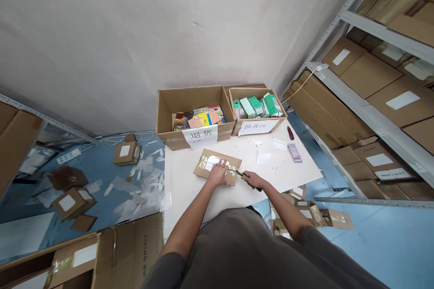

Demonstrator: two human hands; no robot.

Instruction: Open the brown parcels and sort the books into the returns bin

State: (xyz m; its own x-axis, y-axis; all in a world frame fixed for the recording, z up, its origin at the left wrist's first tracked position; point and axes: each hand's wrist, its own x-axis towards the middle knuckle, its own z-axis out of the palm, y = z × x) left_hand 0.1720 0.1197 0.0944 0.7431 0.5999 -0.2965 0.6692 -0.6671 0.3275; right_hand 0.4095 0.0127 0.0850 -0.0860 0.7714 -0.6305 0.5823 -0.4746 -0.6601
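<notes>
A pale wall spans the far side. Take the flat cardboard parcel as the clock's centre, with twelve toward that wall. From two to four, a metal shelving rack carries stacked brown boxes. The white table lies beneath the parcel. At eight, beyond the table's edge, stands a big open box with smaller taped boxes inside. Paper scraps litter the blue floor near nine.

Two open cartons sit on the table by the wall. The larger, the left carton, is at eleven and holds colourful flat items; the smaller, the right carton, is at one and holds green-and-white boxes. Each bears a handwritten white sheet on its front.

The parcel lies flat on the table, just in front of the left carton, with clear tape and a white label on top. The left hand rests palm down on it, fingers somewhat spread over the label. At about half past three, the right hand is closed around a black-and-yellow cutter whose tip points toward ten, over the parcel; I cannot tell whether it touches. A red-and-black tool lies on the table near two.
</notes>
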